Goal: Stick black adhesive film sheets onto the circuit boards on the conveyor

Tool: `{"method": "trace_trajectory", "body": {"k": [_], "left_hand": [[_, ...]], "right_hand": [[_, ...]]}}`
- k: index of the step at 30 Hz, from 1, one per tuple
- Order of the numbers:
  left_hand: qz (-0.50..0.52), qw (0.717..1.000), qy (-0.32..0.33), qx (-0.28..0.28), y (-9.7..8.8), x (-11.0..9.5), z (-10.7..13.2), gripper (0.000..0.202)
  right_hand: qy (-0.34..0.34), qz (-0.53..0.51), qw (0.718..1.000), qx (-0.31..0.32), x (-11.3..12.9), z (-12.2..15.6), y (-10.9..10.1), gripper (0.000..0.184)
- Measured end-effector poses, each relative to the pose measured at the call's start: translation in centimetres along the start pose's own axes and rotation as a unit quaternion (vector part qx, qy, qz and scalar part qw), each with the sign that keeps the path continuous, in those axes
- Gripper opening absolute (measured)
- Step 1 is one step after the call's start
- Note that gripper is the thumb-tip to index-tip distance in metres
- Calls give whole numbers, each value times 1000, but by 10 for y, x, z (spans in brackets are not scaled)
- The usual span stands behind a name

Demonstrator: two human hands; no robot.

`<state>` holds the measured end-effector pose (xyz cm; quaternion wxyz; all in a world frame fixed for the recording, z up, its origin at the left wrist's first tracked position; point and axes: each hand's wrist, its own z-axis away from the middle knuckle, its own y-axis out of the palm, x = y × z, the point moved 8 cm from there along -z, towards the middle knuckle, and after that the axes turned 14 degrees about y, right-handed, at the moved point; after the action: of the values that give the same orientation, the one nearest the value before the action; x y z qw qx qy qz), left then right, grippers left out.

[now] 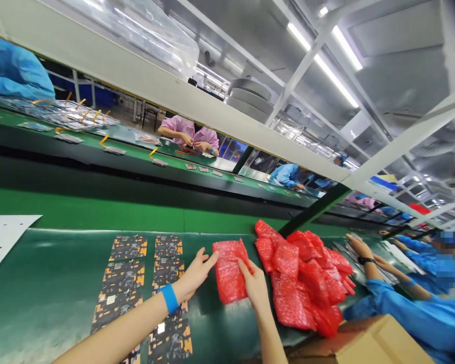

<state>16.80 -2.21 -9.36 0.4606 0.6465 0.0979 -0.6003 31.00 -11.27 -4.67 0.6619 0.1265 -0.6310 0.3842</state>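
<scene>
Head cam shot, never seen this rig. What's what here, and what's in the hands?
There's no machine: one camera worn on a person's head looks down at their own bare hands. The right hand rests on a red bubble pouch; the left hand, with a blue wristband, is just beside it. More red pouches lie piled on a green conveyor belt, next to rows of dark circuit boards. A co-worker in blue sits at right, beside a cardboard box.

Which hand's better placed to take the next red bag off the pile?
Right, probably. The right hand sits on the pile side of the separate red bag, closest to the heap. The left hand, with the blue wristband, is on the bag's far side, over the circuit boards.
</scene>
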Motion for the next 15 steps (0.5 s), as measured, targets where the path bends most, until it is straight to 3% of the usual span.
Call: {"method": "trace_trajectory", "body": {"k": [4,7,15], "left_hand": [[-11,999,-45,18,-2,2,5,68],[-14,998,-58,28,-5,2,9,68],[-36,994,-66,82,-9,5,11,63]], "right_hand": [[3,25,997,-71,-4,-18,-33,46],[0,22,992,-122,6,-21,-58,44],[-2,-52,981,-185,75,-10,-127,46]]}}
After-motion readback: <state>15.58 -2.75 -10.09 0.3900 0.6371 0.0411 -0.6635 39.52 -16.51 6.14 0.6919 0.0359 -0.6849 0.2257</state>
